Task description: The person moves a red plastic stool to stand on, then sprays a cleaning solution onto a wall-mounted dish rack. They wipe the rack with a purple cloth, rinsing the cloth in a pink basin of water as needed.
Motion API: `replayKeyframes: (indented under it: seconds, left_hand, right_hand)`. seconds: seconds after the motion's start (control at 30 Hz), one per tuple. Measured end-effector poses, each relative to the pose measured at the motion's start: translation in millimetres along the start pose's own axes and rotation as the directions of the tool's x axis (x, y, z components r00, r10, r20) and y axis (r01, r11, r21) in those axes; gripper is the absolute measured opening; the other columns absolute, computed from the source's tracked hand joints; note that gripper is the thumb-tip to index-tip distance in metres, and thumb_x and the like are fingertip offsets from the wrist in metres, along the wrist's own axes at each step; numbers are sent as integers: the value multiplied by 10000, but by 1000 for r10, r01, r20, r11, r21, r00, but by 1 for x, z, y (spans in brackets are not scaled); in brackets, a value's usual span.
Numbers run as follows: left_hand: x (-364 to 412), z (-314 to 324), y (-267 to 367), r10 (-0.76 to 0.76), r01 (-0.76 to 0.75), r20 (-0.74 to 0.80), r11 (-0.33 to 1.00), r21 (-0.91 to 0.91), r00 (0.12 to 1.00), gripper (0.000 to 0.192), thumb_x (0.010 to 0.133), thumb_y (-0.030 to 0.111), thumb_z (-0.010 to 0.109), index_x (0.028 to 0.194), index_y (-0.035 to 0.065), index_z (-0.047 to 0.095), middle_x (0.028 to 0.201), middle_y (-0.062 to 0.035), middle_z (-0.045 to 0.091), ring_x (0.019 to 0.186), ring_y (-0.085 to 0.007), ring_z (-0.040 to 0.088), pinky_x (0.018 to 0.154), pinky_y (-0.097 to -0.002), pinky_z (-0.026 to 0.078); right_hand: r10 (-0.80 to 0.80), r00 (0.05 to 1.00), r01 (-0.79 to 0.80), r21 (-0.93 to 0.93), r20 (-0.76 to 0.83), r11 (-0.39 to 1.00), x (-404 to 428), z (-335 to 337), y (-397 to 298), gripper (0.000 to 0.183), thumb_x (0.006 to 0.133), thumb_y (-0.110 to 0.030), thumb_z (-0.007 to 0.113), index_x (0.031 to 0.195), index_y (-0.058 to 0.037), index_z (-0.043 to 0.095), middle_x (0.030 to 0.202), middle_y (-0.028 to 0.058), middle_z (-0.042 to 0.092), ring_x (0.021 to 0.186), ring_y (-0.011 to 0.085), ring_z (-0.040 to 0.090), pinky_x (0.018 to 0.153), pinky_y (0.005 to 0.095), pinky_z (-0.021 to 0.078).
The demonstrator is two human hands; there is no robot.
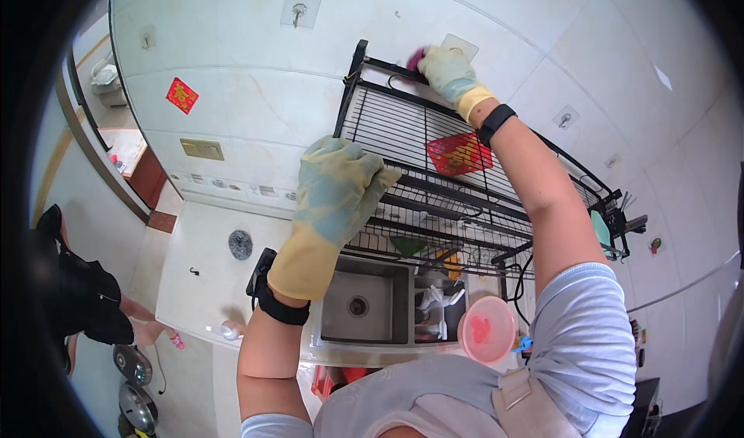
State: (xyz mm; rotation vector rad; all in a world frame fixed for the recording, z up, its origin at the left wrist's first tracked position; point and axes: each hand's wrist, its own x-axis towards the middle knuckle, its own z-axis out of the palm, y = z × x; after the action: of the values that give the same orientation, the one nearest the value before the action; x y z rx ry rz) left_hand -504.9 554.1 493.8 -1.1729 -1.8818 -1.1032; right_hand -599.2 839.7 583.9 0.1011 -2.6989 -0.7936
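Note:
A black metal dish rack point(385, 117) with several wire shelves stands over the sink. My left hand point(343, 188), in a pale yellow-green rubber glove, is closed around the rack's upper left front corner. At the rack's upper back rail, my gloved right hand point(446, 71) holds a magenta scrubbing pad point(415, 60). The pad is blurred and mostly covered by the fingers. It lies close to the tiled wall point(261, 42); I cannot tell whether it touches wall or rail. A red decoration with gold writing point(460, 154) shows through the top shelf.
Below are a steel sink point(363, 298), a pink basin point(487, 330) and a steel wool scrubber point(240, 244) on the white counter point(197, 298). A clear bottle point(226, 331) lies near the counter's edge. Wall hooks point(299, 12) surround the rack. Another person point(93, 298) is at the left.

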Motion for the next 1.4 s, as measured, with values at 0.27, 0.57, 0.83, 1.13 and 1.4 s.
replayKeyframes:
  seconds: [0.27, 0.57, 0.83, 1.13, 1.4]
  left_hand:
    - [0, -2, -2, 56, -58, -48, 997, -48, 997, 151, 763, 179, 734, 716, 45, 682, 597, -68, 547, 632, -271, 525, 613, -387, 425]
    - [-2, -2, -1, -19, 18, -39, 1000, -19, 999, 144, 763, 174, 734, 699, 58, 677, 588, -71, 535, 635, -275, 529, 612, -384, 422]
    - [-2, 5, -2, 43, -45, -55, 999, -26, 998, 152, 744, 182, 752, 701, 57, 677, 606, -70, 546, 640, -270, 538, 615, -382, 426]
    - [0, 1, -1, -8, 7, -34, 999, -35, 999, 137, 749, 173, 749, 696, 65, 683, 591, -65, 520, 638, -259, 519, 600, -382, 419]
    - [0, 3, -1, 0, -1, -39, 999, -35, 999, 117, 722, 138, 750, 718, 54, 668, 613, -59, 523, 649, -249, 520, 606, -376, 418]
  right_hand:
    - [-22, 999, 22, -4, 33, 1000, 32, -45, -3, 307, 769, -111, 658, 1064, -180, 709, 1096, 100, 666, 1042, 284, 644, 867, 387, 530]
    - [-91, 913, 243, -352, 398, 904, 4, -17, 5, 254, 791, -121, 639, 1005, -202, 751, 961, 131, 715, 922, 342, 682, 812, 400, 543]
    - [50, 986, 8, 346, -158, 938, 51, -21, -22, 289, 827, -181, 641, 1106, -147, 708, 1027, 168, 693, 951, 310, 664, 845, 360, 520]
    - [39, 973, -24, -71, 228, 997, -35, 11, 30, 201, 848, -253, 638, 884, -87, 745, 887, 193, 698, 874, 339, 690, 773, 408, 552]
    - [187, 975, -147, 280, -119, 949, -64, 16, 51, 224, 888, -179, 579, 1085, -150, 683, 1034, 165, 633, 953, 369, 628, 832, 453, 514]
